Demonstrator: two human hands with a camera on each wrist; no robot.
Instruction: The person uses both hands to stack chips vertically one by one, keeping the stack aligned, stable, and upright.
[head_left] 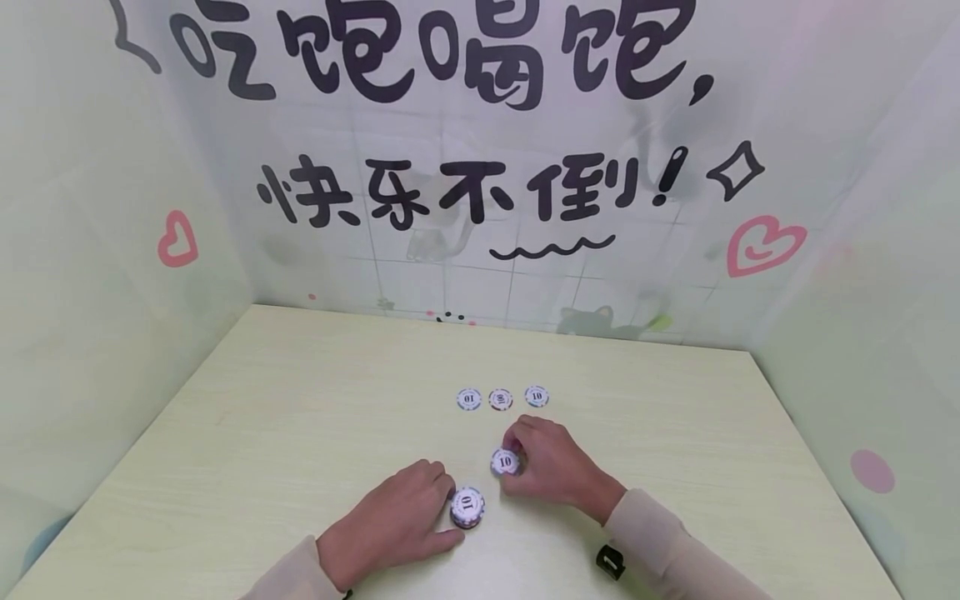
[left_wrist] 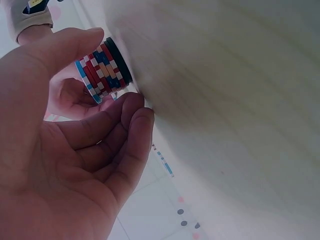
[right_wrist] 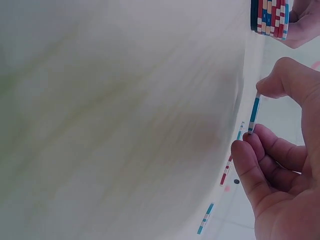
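Observation:
My right hand (head_left: 555, 467) pinches a single poker chip (head_left: 505, 462) marked 10 between thumb and fingers. From the right wrist view, that chip (right_wrist: 254, 114) has a blue and white edge and stands close over the table. A stack of poker chips (head_left: 467, 507) with a 10 on top sits at the tips of my left hand (head_left: 397, 521). The thumb and loosely bent fingers of that hand lie on either side of the stack's near edge. Red, blue, white and dark green edges show on the stack (left_wrist: 103, 70) in the left wrist view.
Beyond the right hand, three chips lie flat in a row: one marked 10 (head_left: 469, 399), one marked 100 (head_left: 500, 400) and another marked 10 (head_left: 537, 396). The pale wooden table (head_left: 262, 433) meets printed curtains (head_left: 442, 275) at the back and sides. A black device (head_left: 610, 562) is by the right sleeve.

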